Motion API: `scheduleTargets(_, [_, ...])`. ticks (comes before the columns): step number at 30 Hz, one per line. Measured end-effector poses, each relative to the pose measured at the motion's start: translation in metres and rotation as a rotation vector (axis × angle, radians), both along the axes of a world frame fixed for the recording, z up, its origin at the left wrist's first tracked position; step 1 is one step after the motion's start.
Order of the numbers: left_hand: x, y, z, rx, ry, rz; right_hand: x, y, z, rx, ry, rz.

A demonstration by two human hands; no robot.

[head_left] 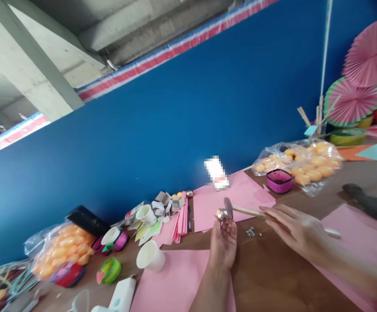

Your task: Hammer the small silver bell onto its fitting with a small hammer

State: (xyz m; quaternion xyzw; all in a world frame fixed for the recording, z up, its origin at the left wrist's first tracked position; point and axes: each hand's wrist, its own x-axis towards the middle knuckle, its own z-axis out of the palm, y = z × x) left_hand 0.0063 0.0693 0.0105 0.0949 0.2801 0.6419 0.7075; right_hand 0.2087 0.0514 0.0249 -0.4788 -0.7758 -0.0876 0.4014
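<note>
My left hand (223,245) is raised over the table with its fingers closed around a small, shiny round metal bell (222,215). My right hand (300,229) grips the pale wooden handle of a small hammer (248,211). The hammer's dark head is right beside the bell; I cannot tell whether the two touch. A few tiny silver metal pieces (250,232) lie on the brown tabletop between my hands. Another shiny round bell (189,193) rests farther back, near the wall.
Pink paper sheets (172,281) lie on the table. A white paper cup (151,256) stands at left. Bags of orange balls (67,247) flank the work area on both sides. A purple container (279,181) and black tool (367,199) sit at right; a blue wall (162,130) rises behind.
</note>
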Motion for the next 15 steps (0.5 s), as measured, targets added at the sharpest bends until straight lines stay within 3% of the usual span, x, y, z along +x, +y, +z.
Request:
scheduleTargets(3, [0.001,0.000,0.000,-0.018,0.010,0.016,-0.007,-0.005,0.014,0.042,0.008,0.046])
scheduleTargets(9, [0.000,-0.002,0.001,0.025,0.009,-0.024,-0.012,-0.016,0.053,-0.085,0.095,0.085])
scheduleTargets(12, [0.000,-0.002,0.002,0.013,0.012,-0.030,0.004,-0.010,0.055,-0.117,0.093,0.024])
scheduleTargets(15, [0.000,-0.002,0.002,0.011,0.014,-0.037,0.030,-0.002,0.042,-0.109,0.019,-0.074])
